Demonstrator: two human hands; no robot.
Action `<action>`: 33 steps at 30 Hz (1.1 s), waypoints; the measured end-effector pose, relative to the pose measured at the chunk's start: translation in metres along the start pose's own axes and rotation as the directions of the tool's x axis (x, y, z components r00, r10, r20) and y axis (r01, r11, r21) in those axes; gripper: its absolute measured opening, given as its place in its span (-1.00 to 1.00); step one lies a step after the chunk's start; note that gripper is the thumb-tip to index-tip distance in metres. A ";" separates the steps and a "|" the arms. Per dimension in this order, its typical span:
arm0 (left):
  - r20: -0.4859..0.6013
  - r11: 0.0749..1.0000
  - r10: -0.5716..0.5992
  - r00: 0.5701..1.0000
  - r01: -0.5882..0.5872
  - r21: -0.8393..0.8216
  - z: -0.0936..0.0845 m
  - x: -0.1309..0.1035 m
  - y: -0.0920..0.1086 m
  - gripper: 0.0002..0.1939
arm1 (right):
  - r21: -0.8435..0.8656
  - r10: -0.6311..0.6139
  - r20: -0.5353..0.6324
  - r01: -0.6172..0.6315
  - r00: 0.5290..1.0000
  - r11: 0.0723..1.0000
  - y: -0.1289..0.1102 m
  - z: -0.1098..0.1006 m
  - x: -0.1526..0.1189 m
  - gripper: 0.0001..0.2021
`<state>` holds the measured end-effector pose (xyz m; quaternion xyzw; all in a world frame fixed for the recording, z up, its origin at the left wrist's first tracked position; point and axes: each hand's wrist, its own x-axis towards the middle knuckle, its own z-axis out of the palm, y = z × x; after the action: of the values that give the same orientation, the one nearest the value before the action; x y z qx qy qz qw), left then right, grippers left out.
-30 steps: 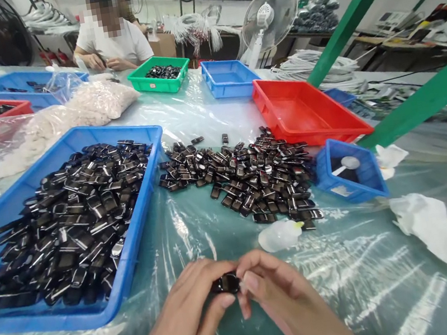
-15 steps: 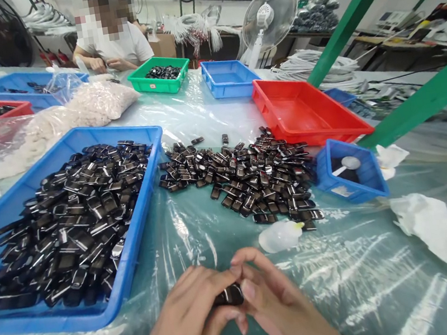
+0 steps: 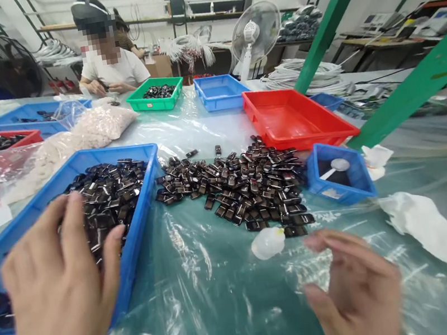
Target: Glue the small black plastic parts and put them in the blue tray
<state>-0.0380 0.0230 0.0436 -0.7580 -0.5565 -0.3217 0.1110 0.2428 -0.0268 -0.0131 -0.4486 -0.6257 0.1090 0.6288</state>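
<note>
Over the large blue tray (image 3: 136,272) at the left, my left hand (image 3: 56,273) has its fingers and thumb apart, and no piece shows in it. Inside the tray lies a heap of small glossy black plastic pieces (image 3: 114,187), partly hidden behind that hand. My right hand (image 3: 355,288) is above the plastic-covered table at the lower right, thumb and fingers apart with nothing between them. Near its fingertips lies a small translucent squeeze bottle (image 3: 267,244) with a yellowish tip. A loose pile of the same black pieces (image 3: 246,181) spreads across the table behind the bottle.
Right of the pile stands a small blue bin (image 3: 341,191) with a white spoon (image 3: 338,165). Behind are a red tray (image 3: 304,140), a blue tray (image 3: 221,101) and a green tray (image 3: 156,103). Crumpled white tissue (image 3: 442,235) lies at right. A co-worker (image 3: 116,65) sits opposite.
My hands have parted: the left has moved over to the blue tray, the right toward the lower right. The black piece that was between them is no longer seen there. The view has tilted up.
</note>
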 end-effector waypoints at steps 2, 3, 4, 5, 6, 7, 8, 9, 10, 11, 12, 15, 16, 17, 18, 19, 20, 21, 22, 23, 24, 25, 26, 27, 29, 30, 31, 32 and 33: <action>0.042 0.972 0.106 0.993 -0.112 0.204 0.013 -0.002 0.012 -0.51 | -0.069 0.160 0.104 -0.153 0.982 0.986 0.014 0.001 0.000 -0.46; 0.082 0.952 0.199 0.977 -0.213 0.222 0.023 -0.004 0.021 -0.56 | -0.109 0.256 0.170 -0.240 0.952 0.965 0.020 0.003 -0.002 -0.48; 0.181 0.927 0.277 0.944 -0.312 0.209 0.034 -0.005 0.032 -0.61 | -0.146 0.343 0.232 -0.316 0.910 0.937 0.025 0.004 -0.003 -0.53; 0.275 0.909 0.305 0.912 -0.365 0.202 0.045 -0.006 0.043 -0.64 | -0.173 0.409 0.283 -0.373 0.868 0.912 0.027 0.006 -0.005 -0.60; 0.325 0.907 0.289 0.900 -0.366 0.208 0.057 -0.004 0.054 -0.68 | -0.185 0.447 0.320 -0.408 0.835 0.894 0.029 0.007 -0.006 -0.67; 0.358 0.909 0.266 0.895 -0.357 0.217 0.069 -0.001 0.063 -0.71 | -0.188 0.466 0.342 -0.427 0.816 0.885 0.029 0.007 -0.007 -0.71; 0.380 0.914 0.233 0.895 -0.335 0.228 0.081 0.003 0.071 -0.71 | -0.192 0.477 0.353 -0.437 0.805 0.879 0.029 0.007 -0.007 -0.73; 0.390 0.921 0.201 0.899 -0.309 0.238 0.092 0.009 0.077 -0.68 | -0.197 0.489 0.362 -0.447 0.794 0.872 0.027 0.007 -0.007 -0.74; 0.395 0.928 0.173 0.902 -0.283 0.240 0.102 0.016 0.082 -0.67 | -0.202 0.501 0.370 -0.458 0.783 0.866 0.025 0.006 -0.006 -0.75; 0.401 0.937 0.149 0.904 -0.259 0.236 0.110 0.022 0.084 -0.68 | -0.206 0.510 0.374 -0.467 0.774 0.860 0.023 0.005 -0.005 -0.76; 0.407 0.946 0.131 0.904 -0.237 0.223 0.117 0.027 0.085 -0.72 | -0.208 0.519 0.378 -0.476 0.766 0.855 0.022 0.005 -0.004 -0.77; 0.427 0.973 0.111 0.897 -0.185 0.135 0.129 0.035 0.081 -0.82 | -0.205 0.536 0.387 -0.496 0.751 0.844 0.018 0.003 -0.002 -0.78; 0.428 0.982 0.112 0.897 -0.167 0.094 0.130 0.034 0.078 -0.83 | -0.202 0.540 0.389 -0.503 0.747 0.840 0.018 0.003 -0.002 -0.78; 0.426 0.988 0.112 0.898 -0.147 0.048 0.130 0.032 0.075 -0.83 | -0.198 0.544 0.392 -0.509 0.742 0.837 0.018 0.003 -0.002 -0.78; 0.421 0.992 0.114 0.900 -0.125 -0.001 0.129 0.029 0.073 -0.83 | -0.195 0.548 0.395 -0.516 0.737 0.834 0.018 0.003 -0.002 -0.78; 0.417 0.993 0.118 0.901 -0.104 -0.055 0.126 0.025 0.071 -0.83 | -0.192 0.553 0.397 -0.523 0.733 0.831 0.019 0.003 -0.002 -0.78; 0.415 0.990 0.124 0.901 -0.084 -0.113 0.122 0.021 0.069 -0.83 | -0.189 0.558 0.399 -0.530 0.728 0.827 0.020 0.003 -0.003 -0.77; 0.417 0.983 0.132 0.899 -0.064 -0.173 0.116 0.015 0.068 -0.83 | -0.185 0.562 0.401 -0.537 0.723 0.823 0.021 0.003 -0.004 -0.77; 0.423 0.971 0.143 0.895 -0.044 -0.235 0.108 0.009 0.069 -0.83 | -0.181 0.567 0.404 -0.545 0.718 0.819 0.022 0.003 -0.004 -0.77; 0.432 0.955 0.153 0.889 -0.020 -0.295 0.100 0.003 0.069 -0.82 | -0.175 0.571 0.407 -0.553 0.713 0.815 0.023 0.002 -0.005 -0.76; 0.445 0.938 0.158 0.881 0.007 -0.347 0.090 -0.004 0.070 -0.82 | -0.168 0.575 0.411 -0.561 0.708 0.811 0.023 0.002 -0.005 -0.75; 0.458 0.921 0.161 0.874 0.034 -0.388 0.081 -0.011 0.071 -0.82 | -0.161 0.579 0.415 -0.569 0.702 0.806 0.024 0.002 -0.005 -0.74; 0.480 0.905 0.164 0.862 0.061 -0.420 0.074 -0.018 0.072 -0.83 | -0.154 0.582 0.416 -0.576 0.699 0.803 0.024 0.002 -0.005 -0.73; 0.496 0.889 0.168 0.852 0.087 -0.450 0.067 -0.025 0.072 -0.83 | -0.143 0.582 0.420 -0.583 0.696 0.800 0.023 0.001 -0.004 -0.72; 0.506 0.852 0.170 0.845 0.132 -0.507 0.061 -0.035 0.071 -0.80 | -0.105 0.587 0.441 -0.611 0.679 0.785 0.021 0.001 -0.002 -0.70; 0.501 0.838 0.167 0.849 0.146 -0.526 0.060 -0.039 0.070 -0.78 | -0.080 0.593 0.454 -0.633 0.665 0.770 0.019 0.001 0.000 -0.70; 0.493 0.830 0.161 0.855 0.153 -0.537 0.061 -0.042 0.068 -0.75 | -0.053 0.602 0.461 -0.657 0.651 0.752 0.017 0.001 0.001 -0.69; 0.482 0.827 0.153 0.863 0.155 -0.540 0.062 -0.043 0.067 -0.73 | -0.027 0.615 0.462 -0.682 0.640 0.731 0.014 0.001 0.003 -0.68; 0.471 0.830 0.145 0.870 0.153 -0.537 0.064 -0.045 0.065 -0.71 | -0.006 0.629 0.453 -0.704 0.631 0.710 0.010 0.001 0.004 -0.67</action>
<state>0.0372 -0.0011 -0.0205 -0.8119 -0.4492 -0.2660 -0.2615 0.2470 -0.0179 -0.0180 -0.5575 -0.5230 0.4821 0.4280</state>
